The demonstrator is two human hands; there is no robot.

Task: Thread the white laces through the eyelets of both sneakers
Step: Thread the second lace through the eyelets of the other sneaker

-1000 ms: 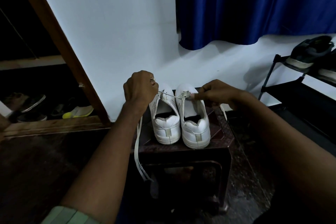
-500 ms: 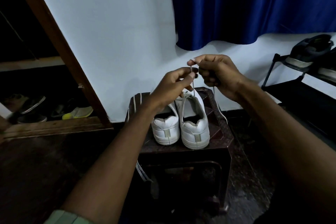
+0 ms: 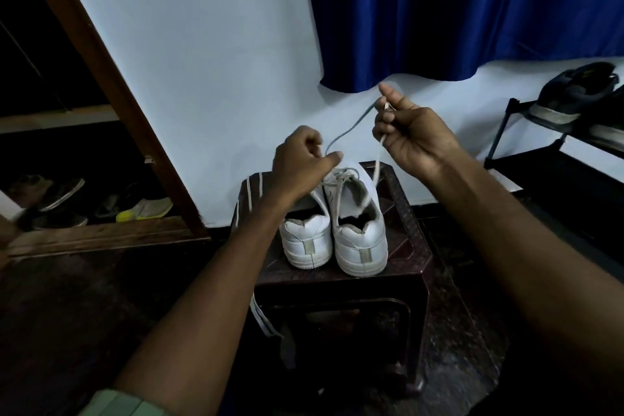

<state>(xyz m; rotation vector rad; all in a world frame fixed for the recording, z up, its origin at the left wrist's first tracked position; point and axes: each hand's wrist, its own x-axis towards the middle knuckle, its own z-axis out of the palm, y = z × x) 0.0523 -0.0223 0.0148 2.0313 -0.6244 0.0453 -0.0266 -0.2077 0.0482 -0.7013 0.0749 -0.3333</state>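
Note:
Two white sneakers stand side by side, heels toward me, on a dark stool [image 3: 401, 213]. The right sneaker [image 3: 358, 230] has a white lace [image 3: 351, 128] crossing its front eyelets. My right hand [image 3: 412, 135] is raised above and right of that shoe and pinches the lace near its end; one strand hangs down from it to the shoe. My left hand [image 3: 300, 162] hovers over the toe of the left sneaker [image 3: 307, 240] with fingers curled, and the lace's other strand runs to its thumb. A second white lace [image 3: 251, 192] drapes over the stool's left edge.
A white wall and a blue curtain [image 3: 456, 10] rise behind the stool. A dark shoe rack [image 3: 540, 159] with dark shoes stands at right. At left, a wooden frame [image 3: 111, 84] borders a low recess with several shoes. The floor is dark.
My hands, close together above the shoes half a second ago, have parted. The right hand rose to the right with the lace; the left dropped toward the shoe toes.

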